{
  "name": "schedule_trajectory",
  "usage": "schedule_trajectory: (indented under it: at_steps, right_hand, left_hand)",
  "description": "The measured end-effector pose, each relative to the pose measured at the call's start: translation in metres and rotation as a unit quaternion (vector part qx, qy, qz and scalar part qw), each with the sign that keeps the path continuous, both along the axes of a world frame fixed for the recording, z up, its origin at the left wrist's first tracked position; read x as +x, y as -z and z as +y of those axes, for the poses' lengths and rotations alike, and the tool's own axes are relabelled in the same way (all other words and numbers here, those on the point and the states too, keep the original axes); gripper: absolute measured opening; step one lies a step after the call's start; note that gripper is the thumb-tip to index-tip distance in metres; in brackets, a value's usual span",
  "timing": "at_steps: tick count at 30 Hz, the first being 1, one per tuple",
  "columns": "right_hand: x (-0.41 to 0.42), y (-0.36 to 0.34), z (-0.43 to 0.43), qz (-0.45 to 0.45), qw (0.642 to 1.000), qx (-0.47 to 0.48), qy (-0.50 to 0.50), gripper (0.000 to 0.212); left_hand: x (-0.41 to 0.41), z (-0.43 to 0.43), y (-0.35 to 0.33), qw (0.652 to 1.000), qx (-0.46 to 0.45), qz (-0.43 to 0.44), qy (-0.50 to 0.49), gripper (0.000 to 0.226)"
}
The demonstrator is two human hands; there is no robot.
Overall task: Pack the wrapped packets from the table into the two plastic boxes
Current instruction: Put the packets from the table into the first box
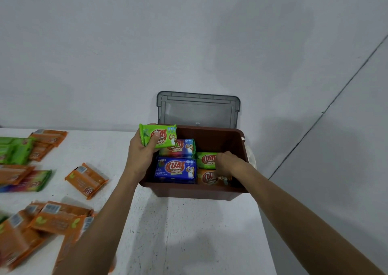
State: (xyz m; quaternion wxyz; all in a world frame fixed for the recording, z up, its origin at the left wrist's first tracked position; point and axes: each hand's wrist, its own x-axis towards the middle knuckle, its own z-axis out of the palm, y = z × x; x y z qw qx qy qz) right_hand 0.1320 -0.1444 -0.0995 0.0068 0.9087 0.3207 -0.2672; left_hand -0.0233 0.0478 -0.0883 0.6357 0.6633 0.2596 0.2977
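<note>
Box point(195, 187): opaque brown plastic, smooth, low sheen. Lid point(198, 108) at the box's 12 o'clock: smoky translucent plastic, light reflected off it. Green packet point(159, 135), second green packet point(206, 160), blue packet point(175, 169) and orange packets point(87, 180) at 9 o'clock: wrapped in glossy printed film. Table point(189, 232): white, finely speckled, matt.

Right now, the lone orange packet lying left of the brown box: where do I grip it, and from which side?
Come straight down from above and pinch the orange packet across its narrow width, at mid-length. It lies flat on the white table, turned diagonally, with bare table all round it, so fingers should fit along both long edges. The crimped ends look thin and are likely a poorer hold.
</note>
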Motion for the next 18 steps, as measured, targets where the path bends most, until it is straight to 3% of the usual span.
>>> schedule_trajectory:
  at_steps: [4, 8, 13, 18]
  right_hand:
    - [-0.004, -0.008, 0.0, -0.036, 0.999, -0.013, -0.036, 0.052]
    - [-0.004, -0.026, 0.006, -0.109, 0.985, 0.127, -0.045, 0.036]
    - [-0.01, -0.047, 0.021, 0.038, 0.936, 0.35, 0.016, 0.045]
    - [-0.022, -0.051, 0.038, 0.18, 0.9, 0.395, 0.04, 0.059]
  left_hand:
    - [-0.001, -0.003, -0.002, 0.999, 0.043, 0.025, -0.001, 0.028]
    - [-0.001, -0.005, -0.004, 0.993, 0.098, 0.06, 0.021, 0.035]
    - [-0.003, -0.008, -0.007, 0.991, 0.114, 0.064, 0.038, 0.03]
    - [-0.006, -0.013, -0.013, 0.993, 0.096, 0.051, 0.042, 0.022]
